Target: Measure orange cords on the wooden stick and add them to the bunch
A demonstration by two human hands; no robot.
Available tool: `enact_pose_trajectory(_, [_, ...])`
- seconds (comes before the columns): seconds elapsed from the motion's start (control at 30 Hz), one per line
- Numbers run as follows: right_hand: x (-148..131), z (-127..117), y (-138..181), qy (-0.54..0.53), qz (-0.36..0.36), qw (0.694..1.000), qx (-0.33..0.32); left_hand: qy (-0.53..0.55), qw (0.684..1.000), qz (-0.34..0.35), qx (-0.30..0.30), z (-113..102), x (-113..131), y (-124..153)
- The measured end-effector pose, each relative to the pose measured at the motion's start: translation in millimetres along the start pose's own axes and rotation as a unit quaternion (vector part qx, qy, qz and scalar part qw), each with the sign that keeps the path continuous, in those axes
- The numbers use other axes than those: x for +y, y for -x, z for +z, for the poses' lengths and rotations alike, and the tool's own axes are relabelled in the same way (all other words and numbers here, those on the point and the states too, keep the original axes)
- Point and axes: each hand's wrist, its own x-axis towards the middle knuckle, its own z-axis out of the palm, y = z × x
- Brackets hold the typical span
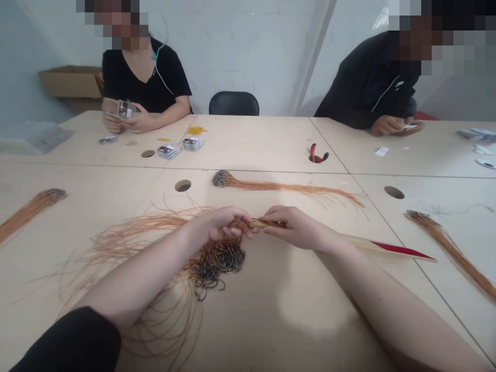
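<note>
Pale worktable [256, 144], two co-workers [147, 88] seated across. My left hand [220, 225] has fingers curled closed on one end of a wooden stick [267, 223]; my right hand [296, 227] pinches the other end. Tangled dark hooks on orange lines [217, 263] lie directly under my left hand. Red-edged wooden strip [399, 251] lies beyond my right wrist.

Pale joined tables [256, 144] with round holes [183, 186] stand before white walls [240, 46], a black chair [233, 104] and a cardboard box [70, 81].
</note>
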Motion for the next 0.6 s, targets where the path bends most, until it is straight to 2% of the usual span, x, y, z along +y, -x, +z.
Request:
enact_pose_trajectory(0.13, [2,2,0,0.000,0.006,1.000,0.014,0.008,1.000,0.017,0.019,4,-1,-1])
enact_pose_trajectory(0.3, [9,4,1,0.006,-0.022,0.998,0.051,-0.098,0.983,0.147,0.053,10,-5,1])
enact_pose_trajectory(0.43, [17,5,4,0.011,-0.052,0.995,0.080,-0.175,0.959,0.215,0.058,11,-9,0])
enact_pose_trajectory(0.6, [27,13,8,0.054,-0.086,0.988,0.118,-0.209,0.945,0.245,0.049,6,-14,-7])
